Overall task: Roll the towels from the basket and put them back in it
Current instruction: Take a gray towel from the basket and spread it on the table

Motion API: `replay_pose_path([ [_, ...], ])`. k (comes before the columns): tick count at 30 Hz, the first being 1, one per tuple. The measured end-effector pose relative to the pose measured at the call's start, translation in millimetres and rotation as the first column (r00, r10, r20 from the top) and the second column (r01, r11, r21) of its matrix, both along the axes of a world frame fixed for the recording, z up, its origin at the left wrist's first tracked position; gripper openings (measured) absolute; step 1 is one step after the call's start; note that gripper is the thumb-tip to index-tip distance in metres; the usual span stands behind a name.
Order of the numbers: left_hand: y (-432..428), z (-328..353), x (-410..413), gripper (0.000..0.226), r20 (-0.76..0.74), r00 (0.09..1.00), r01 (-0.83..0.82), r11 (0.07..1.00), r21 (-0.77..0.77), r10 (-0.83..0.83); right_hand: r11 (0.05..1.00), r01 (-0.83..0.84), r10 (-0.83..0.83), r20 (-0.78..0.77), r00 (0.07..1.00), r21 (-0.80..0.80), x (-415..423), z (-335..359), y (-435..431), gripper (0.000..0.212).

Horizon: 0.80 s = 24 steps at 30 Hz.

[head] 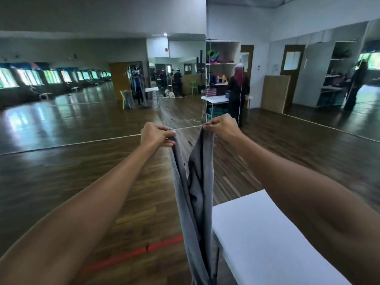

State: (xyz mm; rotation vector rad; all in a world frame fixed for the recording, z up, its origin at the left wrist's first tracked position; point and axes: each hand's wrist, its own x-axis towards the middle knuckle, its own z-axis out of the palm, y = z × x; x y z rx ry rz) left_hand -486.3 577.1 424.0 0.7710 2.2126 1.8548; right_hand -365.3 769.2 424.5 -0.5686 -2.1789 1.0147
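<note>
While both arms reach straight out in front, the left hand (157, 134) and the right hand (222, 127) each pinch an upper corner of a grey towel (197, 192), fingers curled tight on the cloth. Held up in the air, the towel sags between the hands and hangs in long folds above the dark wooden floor (82, 171), just beside a white table (267, 233). A red tape strip (131, 255) crosses the floor below. Across the room a person (238, 89) stands at another table.
</note>
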Motion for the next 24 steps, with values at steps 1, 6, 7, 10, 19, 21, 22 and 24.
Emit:
replay_pose_path([
  [1,17.8,-0.9,-19.9,0.018,0.01,1.0,0.006,1.0,0.004,-0.006,0.999,0.031,-0.031,0.001,1.0,-0.025,-18.5,-1.9,16.2,0.022],
  [6,113.5,-6.4,-108.0,0.008,0.012,1.0,0.023,0.999,0.026,-0.023,0.944,0.046,-0.087,-0.112,0.99,-0.326,-97.6,-16.6,103.3,0.015],
  [7,131.7,-9.1,-123.3,0.007,0.017,1.0,0.021,0.999,0.036,-0.022,0.935,0.041,-0.097,-0.144,0.985,-0.353,-111.7,-20.4,122.3,0.014],
  [10,183.1,-19.4,-159.9,0.003,0.05,0.998,0.037,0.996,0.08,-0.041,0.912,0.044,-0.135,-0.199,0.971,-0.408,-148.3,-32.5,180.5,0.012],
  [19,305.9,-111.1,-202.9,0.006,0.219,0.976,-0.022,0.992,0.126,-0.006,0.865,0.343,-0.382,-0.038,0.923,-0.366,-179.3,-130.1,353.3,0.014],
  [21,315.3,-139.4,-207.2,0.015,0.235,0.972,-0.063,0.989,0.134,0.03,0.823,0.449,-0.475,0.011,0.88,-0.349,-160.1,-149.5,389.1,0.021],
  [22,315.5,-153.1,-207.7,0.019,0.249,0.967,-0.096,0.987,0.129,0.061,0.802,0.497,-0.517,0.03,0.855,-0.332,-148.1,-159.3,405.7,0.024],
  [24,312.2,-184.9,-205.8,0.025,0.29,0.948,-0.168,0.98,0.103,0.132,0.768,0.568,-0.576,0.069,0.814,-0.296,-118.1,-181.4,432.9,0.028],
])
